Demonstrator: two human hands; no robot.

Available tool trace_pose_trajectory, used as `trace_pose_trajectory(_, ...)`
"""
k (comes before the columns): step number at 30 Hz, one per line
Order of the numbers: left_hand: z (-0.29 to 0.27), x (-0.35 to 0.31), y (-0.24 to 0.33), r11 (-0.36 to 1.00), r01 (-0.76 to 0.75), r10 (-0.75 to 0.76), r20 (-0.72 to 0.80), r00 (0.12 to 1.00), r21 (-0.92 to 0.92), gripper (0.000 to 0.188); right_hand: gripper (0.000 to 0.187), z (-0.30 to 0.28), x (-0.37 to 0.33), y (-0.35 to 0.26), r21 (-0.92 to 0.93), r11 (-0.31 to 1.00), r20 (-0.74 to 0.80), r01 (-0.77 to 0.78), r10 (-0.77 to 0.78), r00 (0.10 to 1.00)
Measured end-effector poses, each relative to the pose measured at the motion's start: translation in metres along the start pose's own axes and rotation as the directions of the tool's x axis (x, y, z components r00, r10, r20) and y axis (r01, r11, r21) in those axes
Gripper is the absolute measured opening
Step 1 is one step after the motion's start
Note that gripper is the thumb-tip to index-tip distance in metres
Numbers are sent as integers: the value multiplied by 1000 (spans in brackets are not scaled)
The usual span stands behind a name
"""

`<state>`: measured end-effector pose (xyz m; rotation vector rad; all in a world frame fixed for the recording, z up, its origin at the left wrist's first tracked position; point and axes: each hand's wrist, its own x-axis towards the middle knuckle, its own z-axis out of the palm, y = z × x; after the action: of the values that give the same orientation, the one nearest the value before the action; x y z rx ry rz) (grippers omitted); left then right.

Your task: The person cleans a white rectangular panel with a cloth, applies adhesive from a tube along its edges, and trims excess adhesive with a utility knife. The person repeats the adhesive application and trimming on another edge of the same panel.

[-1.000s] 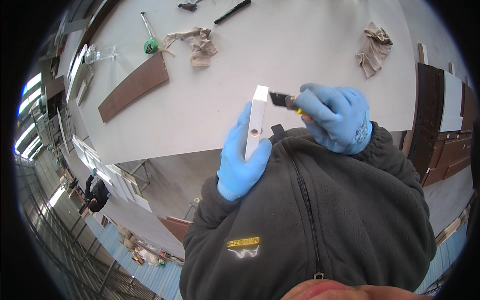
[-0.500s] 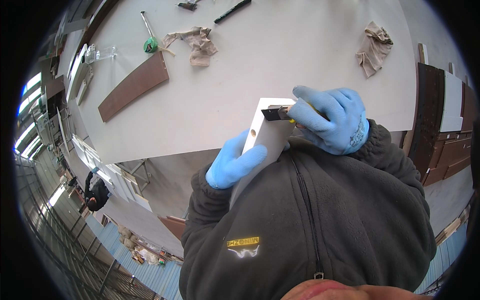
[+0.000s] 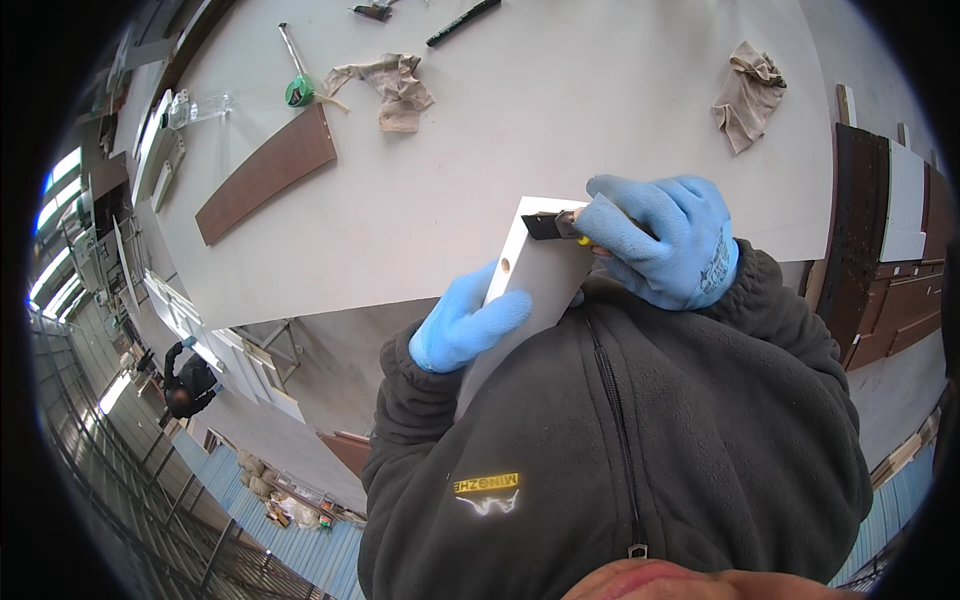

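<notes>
A white board (image 3: 548, 270) with a round hole in its narrow edge is tilted against my front, its upper end over the table's near side. My left hand (image 3: 470, 322), in a light blue glove, is closed round the board's left edge, thumb on its face. In my right hand (image 3: 665, 238), gloved alike, is a utility knife (image 3: 553, 226). The knife's dark blade lies at the board's upper corner, close to the edge. My right fingers wrap the handle and hide most of it.
On the white table (image 3: 560, 110) lie a curved brown panel (image 3: 270, 172), a green tape measure (image 3: 299, 91), two crumpled cloths (image 3: 402, 92) (image 3: 748, 96) and a black marker-like stick (image 3: 463, 22). Brown panels (image 3: 890, 240) stand at the right. Another person (image 3: 188, 385) is far off at the left.
The knife has shifted very slightly left and its blade looks flatter on the board. My left hand and the board have barely moved. The far person has changed posture.
</notes>
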<state>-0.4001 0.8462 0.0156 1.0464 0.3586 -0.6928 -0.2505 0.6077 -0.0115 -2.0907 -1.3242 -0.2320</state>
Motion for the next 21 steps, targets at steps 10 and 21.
trace_pose_trajectory(10,-1,1,0,997,-40,40,-11,999,59,63,37,3,1,-4,-31,999,-31,-7,6,999)
trace_pose_trajectory(21,3,5,-4,997,-71,70,-13,997,-43,56,42,-13,3,33,68,980,-64,-186,190,980)
